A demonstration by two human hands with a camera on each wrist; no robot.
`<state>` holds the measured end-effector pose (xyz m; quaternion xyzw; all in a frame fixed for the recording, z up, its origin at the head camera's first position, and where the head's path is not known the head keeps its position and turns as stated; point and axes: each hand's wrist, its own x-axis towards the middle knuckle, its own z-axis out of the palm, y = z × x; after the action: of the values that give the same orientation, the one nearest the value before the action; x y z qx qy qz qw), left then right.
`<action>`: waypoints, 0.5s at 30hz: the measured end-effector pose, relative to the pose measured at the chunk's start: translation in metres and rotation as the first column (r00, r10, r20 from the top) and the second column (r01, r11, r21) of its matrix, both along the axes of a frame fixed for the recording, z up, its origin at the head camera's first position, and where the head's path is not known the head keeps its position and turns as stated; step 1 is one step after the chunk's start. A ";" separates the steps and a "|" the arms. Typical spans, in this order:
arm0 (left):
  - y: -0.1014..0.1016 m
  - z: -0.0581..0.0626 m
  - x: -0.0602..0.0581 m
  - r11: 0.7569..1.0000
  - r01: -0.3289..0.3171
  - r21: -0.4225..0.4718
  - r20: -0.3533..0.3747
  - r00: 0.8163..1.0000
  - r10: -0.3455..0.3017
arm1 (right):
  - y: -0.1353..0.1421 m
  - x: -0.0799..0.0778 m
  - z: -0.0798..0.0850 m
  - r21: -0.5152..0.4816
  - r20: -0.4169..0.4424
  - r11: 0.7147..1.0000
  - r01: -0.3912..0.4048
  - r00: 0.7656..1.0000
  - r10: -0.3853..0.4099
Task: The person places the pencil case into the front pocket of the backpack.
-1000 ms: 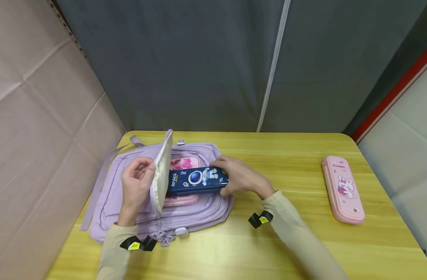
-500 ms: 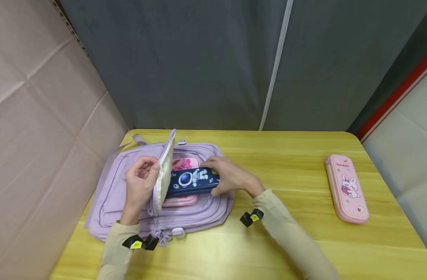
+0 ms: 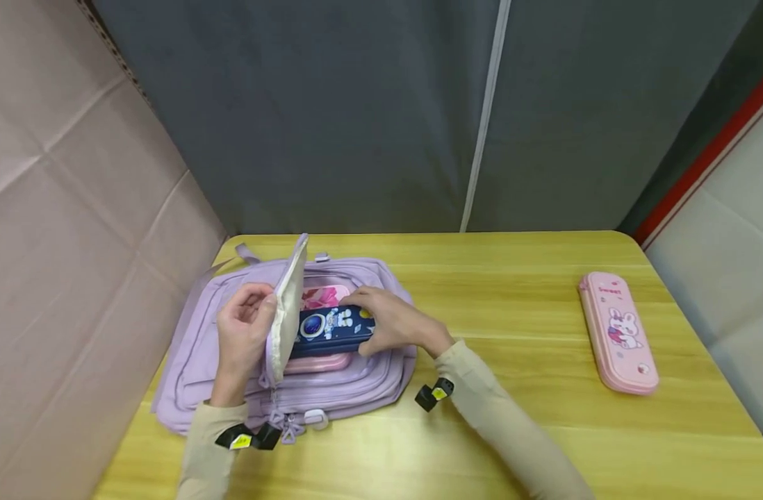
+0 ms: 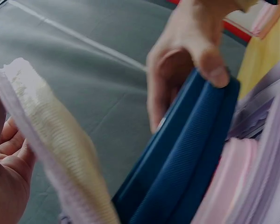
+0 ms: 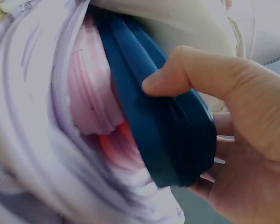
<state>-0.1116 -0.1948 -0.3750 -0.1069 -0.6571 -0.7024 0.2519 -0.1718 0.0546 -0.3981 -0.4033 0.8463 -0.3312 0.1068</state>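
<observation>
A lilac backpack [image 3: 209, 354] lies on the table with its front pocket unzipped. My left hand [image 3: 242, 330] pinches the edge of the raised pocket flap [image 3: 288, 316], whose cream lining faces right. My right hand [image 3: 390, 321] grips the right end of a dark blue pencil case [image 3: 331, 330] printed with an astronaut. The left end of that case is hidden behind the flap. Under it, in the pocket, lies a pink pencil case [image 3: 322, 296]. In the right wrist view, my thumb presses the blue case's zipper side [image 5: 135, 60], and a coral-red edge [image 5: 121, 147] shows below the pink one.
Another pink pencil case [image 3: 619, 333] with a rabbit print lies at the table's right side. Zipper pulls [image 3: 288, 427] hang from the backpack's near edge. A grey curtain [image 3: 331, 118] stands behind the table [image 3: 513, 278], with pale walls at both sides.
My right hand has moved left, sliding the blue pencil case further behind the flap and over the pocket. My left hand keeps the flap raised in much the same place.
</observation>
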 end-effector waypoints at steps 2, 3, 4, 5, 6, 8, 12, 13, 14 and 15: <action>-0.002 0.001 0.000 1.000 -0.006 0.016 -0.005 1.000 0.006 | 0.005 0.002 -0.003 -0.024 0.029 1.000 0.018 0.999 -0.017; -0.002 0.001 0.000 1.000 -0.010 0.017 -0.007 1.000 0.010 | 0.009 0.003 -0.005 -0.037 0.046 0.999 0.033 0.998 -0.032; -0.003 0.002 0.000 1.000 -0.014 0.016 -0.007 1.000 0.014 | 0.013 0.005 -0.007 -0.047 0.065 0.997 0.054 0.997 -0.051; -0.004 0.002 0.000 1.000 -0.015 0.015 -0.005 1.000 0.015 | 0.018 0.007 -0.009 -0.061 0.079 0.995 0.077 0.994 -0.072; -0.005 0.002 0.000 1.000 -0.015 0.015 -0.001 1.000 0.015 | 0.022 0.008 -0.011 -0.082 0.101 0.991 0.104 0.990 -0.095; -0.005 0.002 0.000 1.000 -0.012 0.014 -0.001 1.000 0.012 | 0.032 0.011 -0.015 -0.132 0.143 0.978 0.159 0.980 -0.140; -0.004 0.001 -0.001 1.000 -0.003 0.020 -0.014 1.000 0.003 | 0.044 0.013 -0.022 -0.251 0.207 0.943 0.220 0.963 -0.170; -0.004 0.001 -0.001 1.000 0.002 0.020 -0.020 1.000 -0.002 | 0.045 0.013 -0.023 -0.271 0.216 0.936 0.223 0.962 -0.166; -0.003 0.001 -0.002 1.000 0.007 0.020 -0.023 1.000 -0.007 | 0.046 0.013 -0.024 -0.285 0.227 0.931 0.227 0.960 -0.165; -0.003 0.000 -0.002 1.000 0.011 0.020 -0.025 1.000 -0.011 | 0.046 0.013 -0.024 -0.293 0.237 0.928 0.232 0.957 -0.165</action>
<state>-0.1134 -0.1974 -0.3746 -0.1167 -0.6462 -0.7089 0.2574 -0.1583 0.1002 -0.4223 -0.2900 0.8026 -0.5125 0.0945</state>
